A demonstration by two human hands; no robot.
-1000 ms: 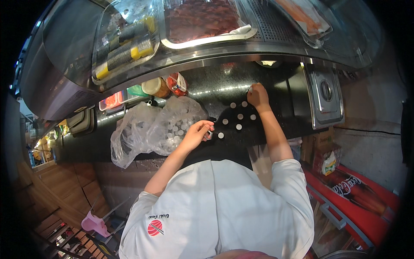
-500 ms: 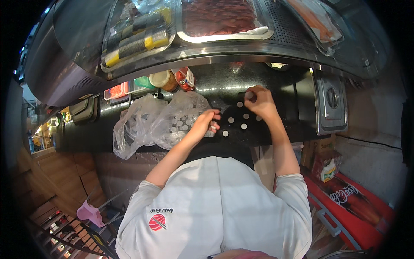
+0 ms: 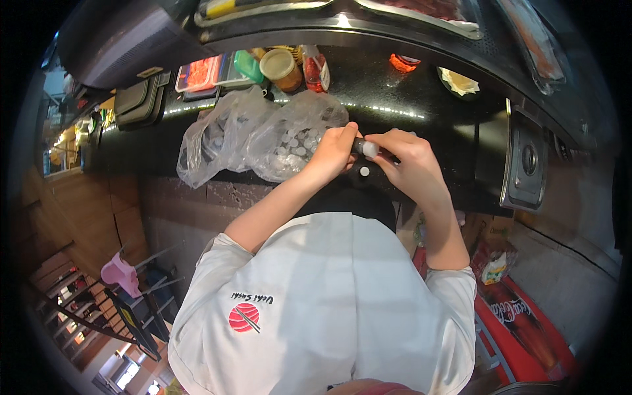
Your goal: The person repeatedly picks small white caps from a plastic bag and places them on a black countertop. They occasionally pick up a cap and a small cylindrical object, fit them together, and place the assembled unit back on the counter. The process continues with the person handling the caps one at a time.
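My left hand [image 3: 334,153] grips the dark side of a small cylindrical container [image 3: 357,145], held just above the counter. Its pale round lid [image 3: 370,149] points toward my right hand [image 3: 411,158], whose thumb and fingers pinch around that end. Whether the lid is seated or loose, I cannot tell. Below the hands, a similar small container with a white round top [image 3: 364,171] stands on the black counter. Left of my hands lies a clear plastic bag [image 3: 306,108] with several small pale round pieces [image 3: 294,146] inside. My hands hide part of the counter.
A second crumpled clear bag [image 3: 220,135] lies farther left. Behind stand a lidded jar [image 3: 282,69], a red-filled bottle [image 3: 316,71] and a tub of orange food [image 3: 199,74]. A metal lidded pan [image 3: 526,158] bounds the right; a steel-edged display case [image 3: 276,41] overhangs the back.
My hands have come together; the right moved left and now meets the left at the small container. The view has shifted, showing more of the counter's back.
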